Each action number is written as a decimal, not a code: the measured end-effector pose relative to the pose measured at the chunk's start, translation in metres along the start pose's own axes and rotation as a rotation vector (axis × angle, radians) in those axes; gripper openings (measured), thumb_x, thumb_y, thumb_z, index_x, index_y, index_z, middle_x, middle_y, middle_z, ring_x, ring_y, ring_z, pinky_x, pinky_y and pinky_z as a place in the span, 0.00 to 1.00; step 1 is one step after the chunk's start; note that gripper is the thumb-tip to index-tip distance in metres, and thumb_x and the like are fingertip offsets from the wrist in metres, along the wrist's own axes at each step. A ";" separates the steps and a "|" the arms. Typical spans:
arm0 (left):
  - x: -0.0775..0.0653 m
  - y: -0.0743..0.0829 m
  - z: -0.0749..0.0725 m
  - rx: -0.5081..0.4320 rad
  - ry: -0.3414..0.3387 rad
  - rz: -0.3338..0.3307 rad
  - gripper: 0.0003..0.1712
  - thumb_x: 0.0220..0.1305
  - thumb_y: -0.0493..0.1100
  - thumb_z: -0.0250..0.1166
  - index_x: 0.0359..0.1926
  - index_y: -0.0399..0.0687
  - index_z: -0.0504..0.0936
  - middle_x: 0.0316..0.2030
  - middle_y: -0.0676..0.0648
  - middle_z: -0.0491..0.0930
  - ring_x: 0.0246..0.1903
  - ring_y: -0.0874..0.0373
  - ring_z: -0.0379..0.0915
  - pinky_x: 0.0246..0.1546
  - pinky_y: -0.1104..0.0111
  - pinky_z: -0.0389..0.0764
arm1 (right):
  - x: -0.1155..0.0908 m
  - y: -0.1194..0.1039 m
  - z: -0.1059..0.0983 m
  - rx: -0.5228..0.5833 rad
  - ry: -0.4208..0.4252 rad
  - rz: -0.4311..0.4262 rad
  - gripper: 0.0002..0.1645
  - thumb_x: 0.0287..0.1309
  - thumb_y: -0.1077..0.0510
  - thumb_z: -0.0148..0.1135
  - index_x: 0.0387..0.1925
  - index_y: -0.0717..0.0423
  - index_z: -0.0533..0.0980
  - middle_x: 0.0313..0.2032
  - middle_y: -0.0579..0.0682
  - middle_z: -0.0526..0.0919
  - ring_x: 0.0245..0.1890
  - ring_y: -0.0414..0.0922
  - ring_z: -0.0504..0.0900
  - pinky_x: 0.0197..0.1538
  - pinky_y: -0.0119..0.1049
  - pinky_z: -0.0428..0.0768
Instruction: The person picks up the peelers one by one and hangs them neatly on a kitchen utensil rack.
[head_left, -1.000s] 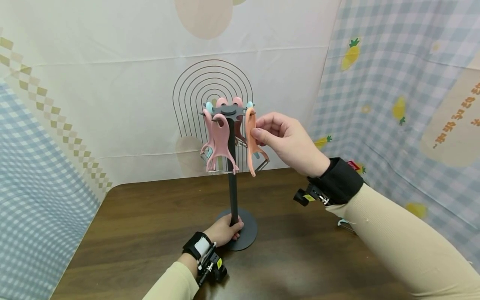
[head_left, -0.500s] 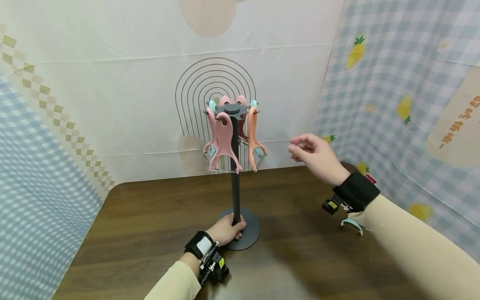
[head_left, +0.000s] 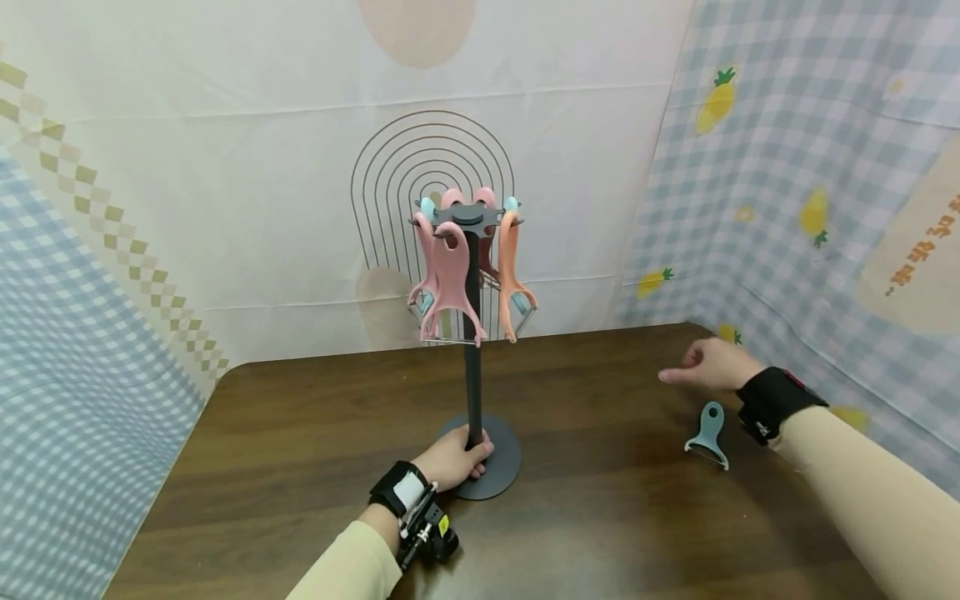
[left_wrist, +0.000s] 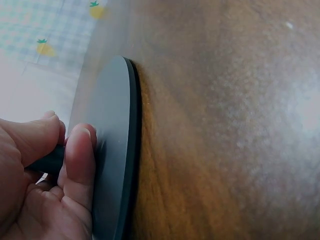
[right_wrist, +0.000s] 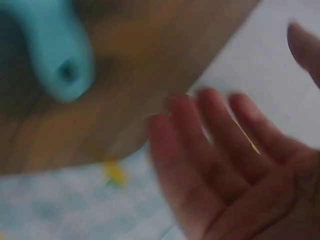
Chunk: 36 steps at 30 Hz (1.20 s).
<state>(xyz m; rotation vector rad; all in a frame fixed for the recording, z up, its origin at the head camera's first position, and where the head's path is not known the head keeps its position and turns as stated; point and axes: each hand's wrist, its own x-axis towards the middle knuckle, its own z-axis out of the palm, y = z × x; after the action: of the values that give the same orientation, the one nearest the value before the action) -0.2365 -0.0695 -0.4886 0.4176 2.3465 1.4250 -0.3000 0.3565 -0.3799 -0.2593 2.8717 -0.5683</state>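
Observation:
A dark grey rack with a round base stands upright on the table. My left hand grips its post low down, just above the base. From the hooks at the top hang several Y-shaped peelers, among them a pink peeler in front and an orange peeler on the right; others behind are partly hidden. A blue peeler lies on the table at the right. Just beyond its handle my right hand hovers with nothing in it, fingers loosely extended in the right wrist view.
The brown wooden table meets a white patterned cloth at the back. Blue checked cloth closes off the right side, and another checked cloth the left.
My right hand has let go of the orange peeler, which now hangs on its hook, and moved right and down to near the blue peeler. My left hand keeps its grip on the post.

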 end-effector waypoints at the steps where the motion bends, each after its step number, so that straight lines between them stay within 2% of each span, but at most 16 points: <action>1: 0.000 0.000 0.000 0.001 0.001 -0.001 0.08 0.73 0.41 0.54 0.39 0.40 0.73 0.25 0.47 0.76 0.26 0.58 0.75 0.31 0.67 0.78 | -0.001 0.008 0.003 -0.021 -0.038 0.027 0.34 0.55 0.33 0.64 0.27 0.62 0.72 0.21 0.49 0.71 0.21 0.44 0.69 0.26 0.39 0.69; 4: 0.000 0.000 0.001 0.002 0.003 -0.004 0.08 0.73 0.41 0.54 0.39 0.40 0.73 0.25 0.47 0.76 0.26 0.58 0.75 0.30 0.67 0.78 | -0.003 0.028 0.012 -0.054 -0.162 0.130 0.37 0.53 0.31 0.64 0.23 0.62 0.68 0.15 0.44 0.59 0.14 0.40 0.58 0.22 0.35 0.62; 7: 0.000 0.000 0.001 0.006 0.005 -0.006 0.08 0.73 0.41 0.54 0.39 0.40 0.73 0.25 0.47 0.76 0.26 0.59 0.75 0.30 0.67 0.78 | -0.004 0.041 0.020 -0.071 -0.232 0.204 0.40 0.52 0.31 0.65 0.25 0.68 0.72 0.14 0.43 0.62 0.13 0.38 0.62 0.23 0.33 0.65; 12: 0.000 -0.001 0.001 0.010 0.004 -0.008 0.08 0.73 0.41 0.54 0.39 0.40 0.73 0.25 0.47 0.76 0.26 0.59 0.75 0.31 0.67 0.78 | -0.006 0.046 0.027 -0.086 -0.237 0.240 0.35 0.51 0.33 0.68 0.19 0.62 0.71 0.10 0.44 0.69 0.12 0.39 0.68 0.23 0.32 0.70; 18: 0.000 -0.002 0.002 0.006 -0.004 -0.007 0.08 0.73 0.41 0.54 0.39 0.40 0.73 0.25 0.47 0.76 0.27 0.58 0.76 0.31 0.67 0.78 | -0.007 0.051 0.032 -0.110 -0.257 0.256 0.40 0.51 0.33 0.67 0.25 0.70 0.74 0.12 0.49 0.76 0.12 0.39 0.72 0.25 0.33 0.73; 20: 0.000 -0.003 0.002 0.007 -0.005 -0.008 0.08 0.73 0.42 0.54 0.39 0.40 0.73 0.26 0.47 0.76 0.27 0.58 0.76 0.31 0.67 0.78 | -0.006 0.055 0.035 -0.105 -0.259 0.258 0.39 0.50 0.33 0.68 0.25 0.69 0.73 0.13 0.50 0.78 0.13 0.40 0.74 0.25 0.33 0.74; 26: 0.000 -0.001 0.001 0.008 -0.004 -0.012 0.08 0.74 0.42 0.54 0.39 0.40 0.73 0.26 0.47 0.76 0.27 0.58 0.76 0.32 0.67 0.78 | -0.005 0.060 0.041 -0.048 -0.252 0.277 0.28 0.49 0.41 0.72 0.14 0.57 0.72 0.12 0.50 0.77 0.12 0.41 0.74 0.22 0.34 0.74; 31: 0.000 0.000 0.000 0.011 -0.005 -0.011 0.08 0.74 0.42 0.54 0.39 0.40 0.73 0.25 0.47 0.76 0.26 0.58 0.75 0.32 0.67 0.78 | -0.005 0.057 0.043 -0.034 -0.252 0.291 0.24 0.51 0.47 0.72 0.13 0.60 0.76 0.12 0.50 0.78 0.13 0.42 0.76 0.21 0.35 0.76; 36: 0.000 0.000 -0.001 0.009 -0.005 -0.008 0.08 0.73 0.42 0.54 0.38 0.40 0.73 0.25 0.47 0.76 0.26 0.59 0.75 0.32 0.67 0.78 | -0.004 0.053 0.042 -0.072 -0.251 0.266 0.22 0.52 0.50 0.72 0.14 0.61 0.78 0.13 0.50 0.79 0.15 0.42 0.79 0.22 0.33 0.76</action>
<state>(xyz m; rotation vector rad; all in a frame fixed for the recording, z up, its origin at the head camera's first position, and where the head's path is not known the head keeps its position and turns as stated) -0.2372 -0.0699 -0.4878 0.4130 2.3484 1.4088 -0.2937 0.3901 -0.4385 0.0402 2.6266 -0.3555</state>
